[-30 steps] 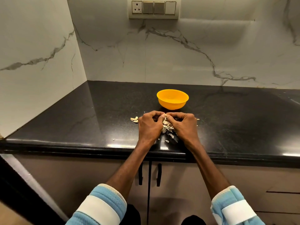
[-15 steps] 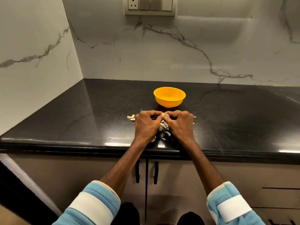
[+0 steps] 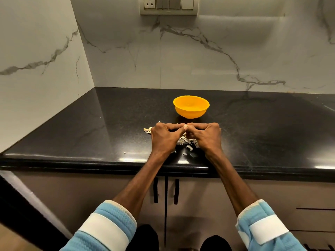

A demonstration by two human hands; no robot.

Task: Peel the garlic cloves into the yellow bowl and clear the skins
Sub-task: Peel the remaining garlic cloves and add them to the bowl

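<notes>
Garlic clove (image 3: 186,126): pinched between curled left hand (image 3: 164,137) and right hand (image 3: 208,136), seemingly mid-peel. Held over skins (image 3: 188,142), near yellow bowl (image 3: 191,107), likely for short drops

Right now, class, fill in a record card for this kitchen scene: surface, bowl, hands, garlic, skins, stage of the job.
surface: black counter, marble wall behind
bowl: yellow bowl, upright, just beyond the hands; contents hard to see
hands: left hand and right hand meet fingertip to fingertip, both pinching one garlic clove
skins: loose pile of skins on the counter between and below the hands
spare garlic: a few garlic pieces just left of the left hand
stage: peeling under way; skins not yet cleared
</notes>
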